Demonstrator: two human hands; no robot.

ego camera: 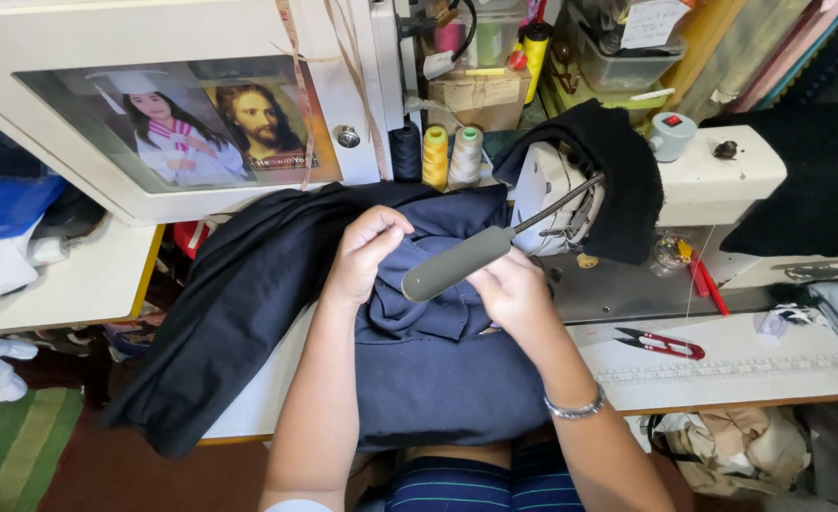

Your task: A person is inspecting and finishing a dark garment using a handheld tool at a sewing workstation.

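Both hands [367,251] [514,289] on navy fabric [438,370]; thread spools [435,156] behind; clear bin [628,66] w/ misc.

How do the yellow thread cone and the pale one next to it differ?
The yellow thread cone is bright yellow; the pale thread cone is off-white with a green top. The yellow thread cone stands nearer the dark spool, the pale thread cone nearer the sewing machine. Both stand upright behind the navy fabric that the left hand and right hand hold.

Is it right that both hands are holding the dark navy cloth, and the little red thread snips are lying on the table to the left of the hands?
Not quite. The head view shows the red thread snips on the table's right side, beyond the right hand. Both hands, left hand included, do hold the dark navy cloth.
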